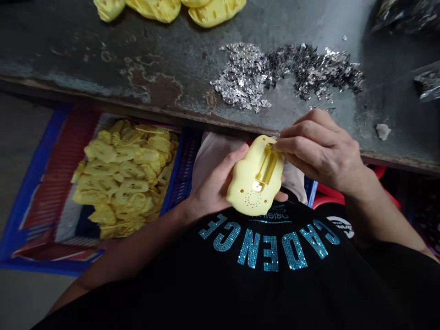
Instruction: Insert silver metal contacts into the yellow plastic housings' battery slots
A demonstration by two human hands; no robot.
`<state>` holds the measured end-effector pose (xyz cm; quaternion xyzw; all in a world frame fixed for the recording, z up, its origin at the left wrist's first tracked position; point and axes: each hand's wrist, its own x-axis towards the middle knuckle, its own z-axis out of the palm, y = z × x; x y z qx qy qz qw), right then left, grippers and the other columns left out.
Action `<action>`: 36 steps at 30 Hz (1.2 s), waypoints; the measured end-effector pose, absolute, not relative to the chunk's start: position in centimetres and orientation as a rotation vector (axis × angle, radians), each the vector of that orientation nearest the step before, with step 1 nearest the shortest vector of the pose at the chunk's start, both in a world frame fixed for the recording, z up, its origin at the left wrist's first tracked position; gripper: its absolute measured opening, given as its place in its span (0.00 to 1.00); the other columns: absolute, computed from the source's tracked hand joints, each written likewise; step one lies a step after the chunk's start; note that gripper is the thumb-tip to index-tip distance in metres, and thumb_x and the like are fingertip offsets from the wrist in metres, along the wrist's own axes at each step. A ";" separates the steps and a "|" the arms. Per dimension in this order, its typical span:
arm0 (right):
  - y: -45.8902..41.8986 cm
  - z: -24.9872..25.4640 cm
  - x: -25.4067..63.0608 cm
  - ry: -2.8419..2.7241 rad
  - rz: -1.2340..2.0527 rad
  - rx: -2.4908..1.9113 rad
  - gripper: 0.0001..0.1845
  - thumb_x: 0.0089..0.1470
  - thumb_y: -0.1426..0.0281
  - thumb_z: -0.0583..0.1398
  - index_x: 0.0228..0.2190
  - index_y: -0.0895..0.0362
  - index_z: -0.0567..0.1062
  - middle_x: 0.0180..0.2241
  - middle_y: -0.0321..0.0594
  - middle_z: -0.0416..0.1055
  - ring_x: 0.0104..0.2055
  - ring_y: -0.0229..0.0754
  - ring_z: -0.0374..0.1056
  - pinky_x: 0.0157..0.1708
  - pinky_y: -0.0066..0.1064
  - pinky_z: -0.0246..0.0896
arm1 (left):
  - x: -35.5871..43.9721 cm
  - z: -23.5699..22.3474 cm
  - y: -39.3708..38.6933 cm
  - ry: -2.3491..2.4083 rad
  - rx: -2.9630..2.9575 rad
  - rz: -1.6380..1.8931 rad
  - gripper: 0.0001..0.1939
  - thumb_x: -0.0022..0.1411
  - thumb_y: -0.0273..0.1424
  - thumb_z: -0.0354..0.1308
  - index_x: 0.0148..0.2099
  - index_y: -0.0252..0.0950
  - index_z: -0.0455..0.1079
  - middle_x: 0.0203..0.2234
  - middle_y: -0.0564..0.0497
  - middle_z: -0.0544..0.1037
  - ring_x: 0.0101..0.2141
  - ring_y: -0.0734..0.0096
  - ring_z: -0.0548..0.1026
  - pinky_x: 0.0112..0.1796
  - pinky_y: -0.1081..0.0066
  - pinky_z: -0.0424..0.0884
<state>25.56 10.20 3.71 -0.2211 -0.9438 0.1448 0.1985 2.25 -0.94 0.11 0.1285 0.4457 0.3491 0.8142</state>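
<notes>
My left hand [218, 185] is wrapped round a pale yellow plastic housing [245, 174], thumb along its left edge and fingertips showing at the right. The housing is rounded and wavy-edged, with small screw holes, a ring of tiny holes near the bottom and a long recessed battery compartment [270, 167]. A shiny metal plate [257, 185] shows at the compartment's lower end. At its upper end, my right hand [319, 149] is closed in a pinch on a small dark metal contact piece [270, 145], mostly covered by the fingertips.
Small metal contact pieces [242, 78] lie heaped on the worn metal bench [192, 59]. More yellow housings [216, 11] sit at the back edge of view. Below left, a blue crate [34, 183] holds many yellow parts [120, 169]. Plastic bags [428, 80] lie at right.
</notes>
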 end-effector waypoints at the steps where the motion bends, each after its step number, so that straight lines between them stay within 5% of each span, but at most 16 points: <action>1: 10.2 3.8 25.6 -2.663 0.366 -0.598 0.19 0.85 0.60 0.54 0.49 0.47 0.85 0.49 0.39 0.83 0.50 0.48 0.79 0.52 0.48 0.79 | 2.2 0.0 -0.9 0.927 0.276 0.746 0.43 0.69 0.68 0.64 0.65 0.36 0.84 0.45 0.39 0.91 0.42 0.36 0.91 0.40 0.47 0.89; 13: 10.2 4.0 25.6 -2.740 0.004 -0.425 0.14 0.85 0.65 0.55 0.48 0.51 0.80 0.46 0.39 0.82 0.47 0.45 0.77 0.46 0.41 0.79 | 2.6 0.1 -1.0 0.851 0.296 0.815 0.37 0.73 0.61 0.64 0.62 0.32 0.84 0.43 0.38 0.91 0.41 0.38 0.92 0.43 0.49 0.91; 19: 9.7 3.0 25.5 -2.613 0.125 -0.362 0.10 0.83 0.68 0.58 0.55 0.55 0.80 0.47 0.42 0.84 0.45 0.47 0.79 0.43 0.43 0.79 | 2.4 -0.9 -1.2 0.785 0.307 0.839 0.34 0.75 0.60 0.61 0.62 0.37 0.85 0.44 0.42 0.92 0.43 0.41 0.93 0.47 0.49 0.92; 24: 8.6 1.3 25.8 -2.363 0.257 -0.586 0.11 0.77 0.71 0.66 0.57 0.50 0.82 0.46 0.39 0.87 0.43 0.45 0.79 0.45 0.41 0.77 | 1.9 -0.8 -0.7 0.765 0.373 0.772 0.37 0.72 0.62 0.63 0.63 0.36 0.83 0.44 0.41 0.91 0.38 0.42 0.92 0.33 0.56 0.89; 36: 7.3 -0.2 26.0 -2.359 0.106 -0.574 0.19 0.77 0.71 0.64 0.64 0.45 0.83 0.50 0.41 0.88 0.44 0.50 0.78 0.42 0.46 0.73 | 2.1 -1.1 -0.7 0.639 0.387 0.783 0.35 0.74 0.64 0.64 0.59 0.37 0.83 0.44 0.40 0.92 0.38 0.45 0.92 0.28 0.62 0.84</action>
